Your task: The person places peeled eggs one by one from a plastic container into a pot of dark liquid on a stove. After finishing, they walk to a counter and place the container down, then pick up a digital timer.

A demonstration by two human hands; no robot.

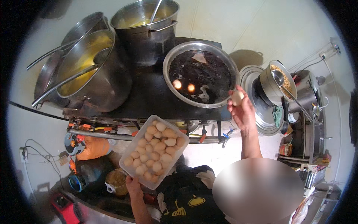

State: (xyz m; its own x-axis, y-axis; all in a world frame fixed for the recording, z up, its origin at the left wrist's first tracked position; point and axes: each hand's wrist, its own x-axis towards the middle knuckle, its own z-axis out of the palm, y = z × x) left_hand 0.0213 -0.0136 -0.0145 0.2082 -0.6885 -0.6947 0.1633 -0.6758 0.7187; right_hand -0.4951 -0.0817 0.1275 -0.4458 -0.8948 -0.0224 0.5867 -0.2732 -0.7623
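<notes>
My left hand grips the lower left corner of a translucent plastic tub, tilted before my body. Several pale brown eggs fill it; one near its right side looks chipped or odd in shape. Between the fingers of my right hand is a single pale egg, just beside the rim of a wide steel basin. Dark liquid fills the basin, with a pale piece and patches of foam at its surface. Two bright round spots on the liquid look like light reflections.
The basin stands on a black stove top. A steel stockpot with a ladle and another stockpot hold yellowish liquid. At right, a pan of beans rests by a large steel lid. Gas valves line the stove front.
</notes>
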